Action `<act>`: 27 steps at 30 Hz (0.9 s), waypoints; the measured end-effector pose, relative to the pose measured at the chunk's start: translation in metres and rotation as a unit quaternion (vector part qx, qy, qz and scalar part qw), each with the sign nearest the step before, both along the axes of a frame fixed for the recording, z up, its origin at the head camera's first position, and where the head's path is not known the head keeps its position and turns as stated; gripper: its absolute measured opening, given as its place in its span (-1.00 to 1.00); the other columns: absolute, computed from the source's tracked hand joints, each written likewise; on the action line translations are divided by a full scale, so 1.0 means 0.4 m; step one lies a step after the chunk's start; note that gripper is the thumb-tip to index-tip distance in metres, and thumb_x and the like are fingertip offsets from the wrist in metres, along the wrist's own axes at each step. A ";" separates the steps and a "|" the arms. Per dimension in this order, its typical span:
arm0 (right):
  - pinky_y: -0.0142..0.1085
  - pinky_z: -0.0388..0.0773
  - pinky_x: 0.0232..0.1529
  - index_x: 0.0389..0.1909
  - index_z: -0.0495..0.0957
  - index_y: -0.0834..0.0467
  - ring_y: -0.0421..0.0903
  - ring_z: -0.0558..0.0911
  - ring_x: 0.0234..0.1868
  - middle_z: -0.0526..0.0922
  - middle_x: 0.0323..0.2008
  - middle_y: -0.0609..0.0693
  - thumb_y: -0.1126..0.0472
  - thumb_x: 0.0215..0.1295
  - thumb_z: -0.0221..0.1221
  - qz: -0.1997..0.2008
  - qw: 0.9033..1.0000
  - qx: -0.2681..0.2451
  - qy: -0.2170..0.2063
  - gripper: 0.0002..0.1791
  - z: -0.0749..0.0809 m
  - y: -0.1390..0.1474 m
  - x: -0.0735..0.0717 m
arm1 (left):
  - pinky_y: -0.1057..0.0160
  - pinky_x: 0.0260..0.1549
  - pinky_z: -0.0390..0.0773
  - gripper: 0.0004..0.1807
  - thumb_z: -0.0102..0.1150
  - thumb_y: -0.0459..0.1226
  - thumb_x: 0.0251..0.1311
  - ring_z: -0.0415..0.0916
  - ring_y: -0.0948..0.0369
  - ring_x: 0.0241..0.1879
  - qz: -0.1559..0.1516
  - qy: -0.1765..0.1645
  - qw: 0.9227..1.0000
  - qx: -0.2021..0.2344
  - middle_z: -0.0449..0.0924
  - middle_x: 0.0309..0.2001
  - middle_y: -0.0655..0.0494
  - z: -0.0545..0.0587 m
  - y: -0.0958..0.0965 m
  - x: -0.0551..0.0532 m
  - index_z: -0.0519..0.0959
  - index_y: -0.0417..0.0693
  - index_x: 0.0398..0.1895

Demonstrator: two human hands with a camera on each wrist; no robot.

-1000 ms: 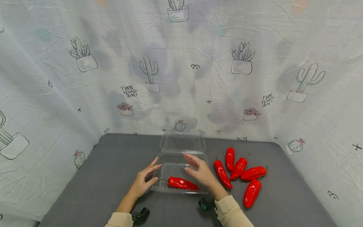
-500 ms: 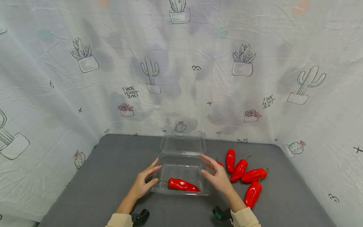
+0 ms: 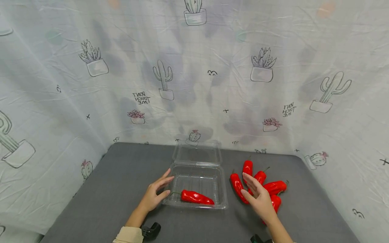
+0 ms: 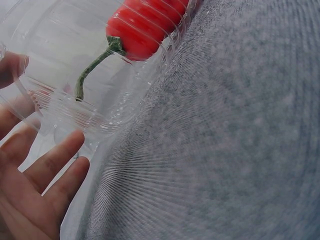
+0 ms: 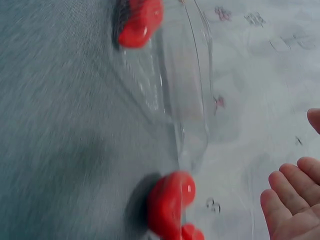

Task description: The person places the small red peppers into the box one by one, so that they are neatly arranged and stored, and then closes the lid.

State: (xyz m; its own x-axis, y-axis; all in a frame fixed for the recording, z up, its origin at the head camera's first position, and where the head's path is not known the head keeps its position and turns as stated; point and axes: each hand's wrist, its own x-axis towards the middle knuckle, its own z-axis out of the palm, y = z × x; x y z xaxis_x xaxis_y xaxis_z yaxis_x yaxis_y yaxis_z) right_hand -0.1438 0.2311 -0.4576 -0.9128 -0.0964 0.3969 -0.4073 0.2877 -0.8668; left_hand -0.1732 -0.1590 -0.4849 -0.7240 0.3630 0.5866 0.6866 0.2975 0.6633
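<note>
A clear plastic clamshell container (image 3: 225, 190) lies with its lid (image 3: 197, 153) tilted back. Inside, along the near wall, rests one red pepper (image 3: 197, 197) whose green stem (image 4: 92, 70) points left. My left hand (image 3: 153, 195) is at the container's left side, fingers spread and relaxed, some seen through clear plastic in the left wrist view. To the right of the container my right hand (image 3: 262, 201) is above the loose red peppers, holding nothing, its fingers extended. It partly hides several of them; the leftmost pepper (image 3: 238, 187) shows beside its thumb.
The loose group also includes a pepper (image 3: 248, 166) at the back and another pepper (image 3: 277, 186) on the right. Everything lies on a grey cloth-covered table (image 3: 130, 168). A white curtain (image 3: 194, 84) printed with cacti hangs behind and at both sides.
My right hand has moved right, from above the container to above the loose peppers. The left hand has stayed by the container's left side.
</note>
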 end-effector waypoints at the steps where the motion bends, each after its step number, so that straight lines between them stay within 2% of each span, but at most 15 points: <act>1: -0.64 0.31 0.16 0.30 0.30 0.29 -0.49 0.38 0.23 0.42 0.21 -0.27 0.41 0.23 0.18 -0.011 1.000 -0.001 -0.005 -0.42 0.000 0.009 0.005 | 0.16 -0.05 0.60 -0.52 0.17 -0.63 -0.01 0.39 -0.30 0.12 0.000 0.001 1.000 0.001 0.20 0.23 -0.61 0.000 0.000 0.000 0.44 -0.54 0.07; 8: -0.74 0.27 0.10 0.31 0.29 0.28 -0.62 0.35 0.18 0.40 0.18 -0.36 0.29 0.26 0.20 -0.095 0.995 0.022 -0.035 -0.40 -0.006 0.060 0.048 | 0.02 -0.10 0.60 -0.52 0.17 -0.64 -0.01 0.40 -0.26 0.13 0.000 0.006 1.000 -0.002 0.20 0.23 -0.60 -0.002 0.000 0.000 0.44 -0.54 0.08; 12: -0.78 0.25 0.07 0.29 0.31 0.27 -0.67 0.33 0.14 0.40 0.15 -0.39 0.26 0.25 0.22 -0.142 0.988 0.033 -0.042 -0.40 -0.016 0.079 0.070 | 0.00 -0.11 0.60 -0.52 0.16 -0.63 -0.01 0.39 -0.29 0.12 0.003 0.004 1.000 -0.003 0.21 0.23 -0.59 0.000 0.001 0.000 0.44 -0.53 0.08; 16: -0.80 0.25 0.04 0.30 0.29 0.27 -0.72 0.31 0.09 0.37 0.11 -0.43 0.23 0.25 0.22 -0.184 0.980 0.027 -0.065 -0.39 -0.025 0.095 0.091 | 0.00 -0.11 0.60 -0.52 0.16 -0.64 -0.02 0.39 -0.32 0.10 0.001 0.002 1.000 0.000 0.21 0.23 -0.59 -0.001 0.001 0.000 0.45 -0.54 0.07; 21: -0.82 0.25 0.01 0.32 0.26 0.28 -0.77 0.26 0.04 0.38 0.14 -0.26 0.21 0.27 0.21 -0.224 0.969 0.023 -0.098 -0.37 -0.027 0.109 0.107 | 0.06 -0.07 0.61 -0.52 0.15 -0.64 0.00 0.39 -0.32 0.10 -0.004 0.000 1.000 0.000 0.20 0.23 -0.60 -0.004 0.001 -0.002 0.44 -0.54 0.08; 23: -0.82 0.24 0.00 0.33 0.25 0.26 -0.77 0.24 0.02 0.39 0.19 -0.08 0.18 0.27 0.21 -0.236 0.964 0.027 -0.115 -0.36 -0.026 0.112 0.111 | 0.08 -0.07 0.61 -0.52 0.15 -0.64 0.00 0.39 -0.32 0.10 -0.002 -0.001 1.000 0.001 0.20 0.24 -0.59 -0.005 0.001 -0.004 0.44 -0.53 0.09; 25: -0.84 0.22 -0.01 0.35 0.23 0.25 -0.70 0.25 0.06 0.37 0.23 0.04 0.14 0.28 0.21 -0.249 0.958 0.038 -0.137 -0.33 -0.026 0.114 0.113 | 0.09 -0.07 0.61 -0.52 0.15 -0.63 -0.01 0.40 -0.31 0.09 0.001 -0.003 1.000 0.000 0.20 0.24 -0.58 -0.005 0.001 -0.005 0.44 -0.53 0.09; 27: -0.86 0.18 0.00 0.37 0.20 0.26 -0.50 0.30 0.21 0.34 0.28 0.16 0.11 0.28 0.21 -0.255 0.952 0.042 -0.161 -0.30 -0.027 0.116 0.117 | 0.08 -0.07 0.61 -0.52 0.15 -0.63 -0.01 0.41 -0.31 0.09 0.003 -0.004 1.000 -0.001 0.21 0.25 -0.57 -0.004 0.001 -0.004 0.45 -0.52 0.08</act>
State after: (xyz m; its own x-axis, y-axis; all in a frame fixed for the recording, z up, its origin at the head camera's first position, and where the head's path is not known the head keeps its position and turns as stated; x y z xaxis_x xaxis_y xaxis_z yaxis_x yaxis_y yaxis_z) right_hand -0.0969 0.2774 -0.4683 -0.9222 0.3737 0.0999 0.0867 0.4514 -0.8881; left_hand -0.1749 -0.1584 -0.4866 -0.7305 0.3596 0.5805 0.6799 0.3029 0.6678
